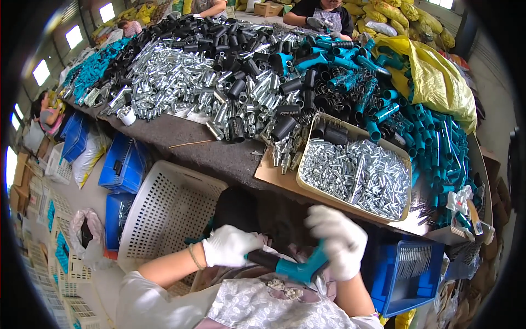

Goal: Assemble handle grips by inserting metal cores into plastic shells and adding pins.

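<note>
In front of my lap lies a pistol-shaped plastic piece (298,270), with a teal angled body and a black tube at its left end. My left hand (233,247), in a white knit glove, is closed around the black tube. Against the upturned teal end is my right hand (341,244), also white-gloved. Motion smears its fingers, so their grip does not show clearly. Just beyond, at the table edge, a shallow tray (408,186) holds many small silver screws and pins.
Heaped on the table are silver metal tubes (170,77), black sleeves (235,88) and teal housings (433,131). A white perforated basket (127,241) stands left of me, near blue bins (123,164). Another blue bin (383,304) is at right. A person in dark clothes (348,22) works across the table.
</note>
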Motion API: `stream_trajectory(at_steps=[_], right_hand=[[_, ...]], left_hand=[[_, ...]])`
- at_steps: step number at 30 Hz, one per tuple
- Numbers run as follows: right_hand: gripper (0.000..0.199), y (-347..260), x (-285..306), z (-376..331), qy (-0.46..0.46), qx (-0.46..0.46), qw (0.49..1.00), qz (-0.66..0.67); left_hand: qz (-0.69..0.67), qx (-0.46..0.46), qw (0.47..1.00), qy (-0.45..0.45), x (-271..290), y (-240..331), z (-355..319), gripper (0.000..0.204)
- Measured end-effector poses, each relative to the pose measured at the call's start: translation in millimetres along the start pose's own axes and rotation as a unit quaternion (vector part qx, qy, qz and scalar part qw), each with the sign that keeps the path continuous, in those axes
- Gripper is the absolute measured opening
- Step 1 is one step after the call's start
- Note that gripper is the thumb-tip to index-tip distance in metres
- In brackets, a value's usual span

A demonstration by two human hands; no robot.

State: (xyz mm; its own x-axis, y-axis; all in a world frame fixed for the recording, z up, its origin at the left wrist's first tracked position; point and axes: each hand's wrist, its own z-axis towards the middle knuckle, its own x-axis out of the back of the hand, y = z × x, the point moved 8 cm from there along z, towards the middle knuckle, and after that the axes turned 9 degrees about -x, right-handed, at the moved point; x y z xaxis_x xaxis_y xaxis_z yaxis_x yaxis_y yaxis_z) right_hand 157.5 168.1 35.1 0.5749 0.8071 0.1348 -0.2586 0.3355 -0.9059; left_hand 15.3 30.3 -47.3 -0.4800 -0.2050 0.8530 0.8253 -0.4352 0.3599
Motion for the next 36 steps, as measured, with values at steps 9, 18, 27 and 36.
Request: stream_trajectory(at_steps=[9, 18, 27, 36], right_hand=[[0.04, 6, 1, 6, -0.002, -0.026, 0.999, 0.019], [0.036, 4, 2, 14, -0.03, -0.04, 0.998, 0.033], [0.017, 67, 10, 2, 0.015, -0.331, 0.928, -0.173], [0.053, 123, -72, -38, -0.175, -0.381, 0.895, 0.151]], left_hand=[[-0.05, -0.01, 0.998, 0.026, -3, -1, -2, 0.018], [-0.094, 0.001, 0.996, -0.01, -7, -1, 4, 0.024], [0.026, 0.094, 0.974, -0.204, -13, -10, -1, 0.017], [0.176, -0.155, 0.972, 0.016, 58, 5, 77, 0.02]])
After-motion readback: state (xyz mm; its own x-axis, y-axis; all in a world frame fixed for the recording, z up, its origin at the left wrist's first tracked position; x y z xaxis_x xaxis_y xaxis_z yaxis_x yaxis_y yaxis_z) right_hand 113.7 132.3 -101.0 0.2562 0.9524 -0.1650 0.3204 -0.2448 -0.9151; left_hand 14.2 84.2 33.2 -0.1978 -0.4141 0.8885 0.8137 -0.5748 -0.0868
